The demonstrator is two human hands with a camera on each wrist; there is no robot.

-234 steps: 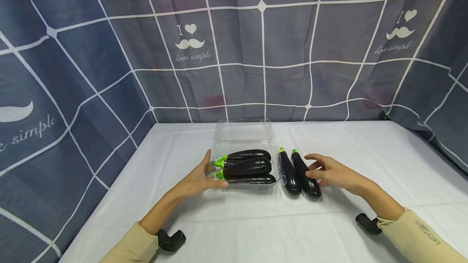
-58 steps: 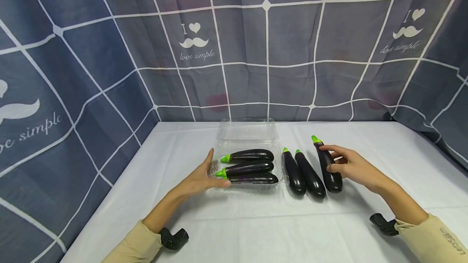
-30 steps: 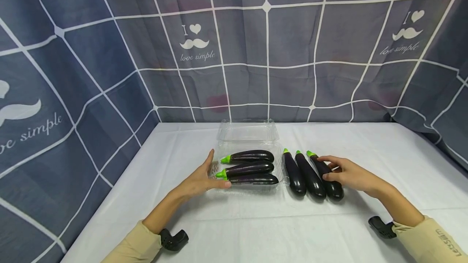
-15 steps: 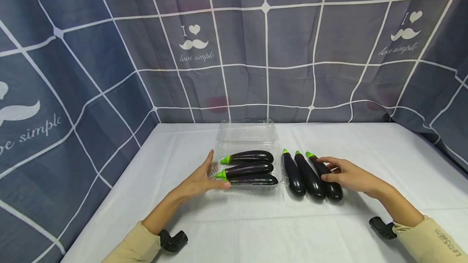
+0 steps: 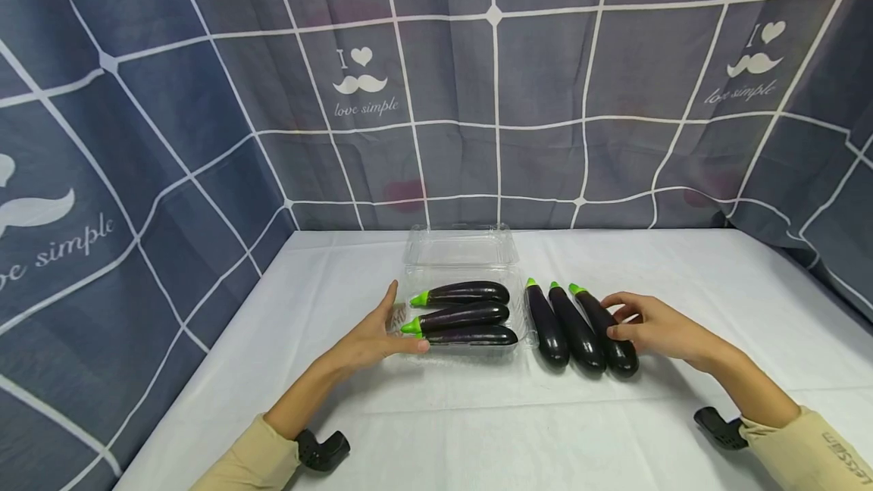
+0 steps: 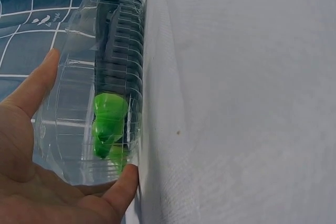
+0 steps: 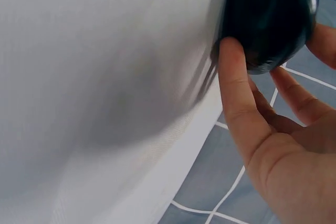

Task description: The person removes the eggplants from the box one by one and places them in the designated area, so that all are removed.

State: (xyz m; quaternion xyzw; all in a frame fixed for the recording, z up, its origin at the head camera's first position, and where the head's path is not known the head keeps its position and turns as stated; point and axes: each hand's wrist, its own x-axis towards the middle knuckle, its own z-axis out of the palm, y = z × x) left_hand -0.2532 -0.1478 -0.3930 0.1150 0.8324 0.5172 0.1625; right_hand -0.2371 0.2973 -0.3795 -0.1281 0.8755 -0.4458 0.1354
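A clear plastic clamshell box (image 5: pixel 461 250) lies with its lid folded back. Three dark eggplants (image 5: pixel 469 314) with green caps lie crosswise in its base. My left hand (image 5: pixel 368 338) rests at the box's left end, thumb and fingers spread straight along it; in the left wrist view the thumb (image 6: pixel 122 190) touches the lower edge. To the right of the box three more eggplants lie side by side on the cloth. My right hand (image 5: pixel 658 330) is at the rightmost eggplant (image 5: pixel 612 343), its fingertips loosely at the sides. In the right wrist view the thumb (image 7: pixel 234 77) lies against the eggplant's rounded end (image 7: pixel 270 19).
A white cloth (image 5: pixel 450 430) covers the table. Grey-blue checked curtains (image 5: pixel 436 82) stand behind it and along the left and right sides. A black device (image 5: pixel 323 451) sits at the left wrist and a similar black device (image 5: pixel 721 428) at the right.
Two eggplants once lay right of the box; now three do, and the box holds fewer. The right hand set the third beside the others, and its fingers have just eased slightly rightward. Left hand stayed.
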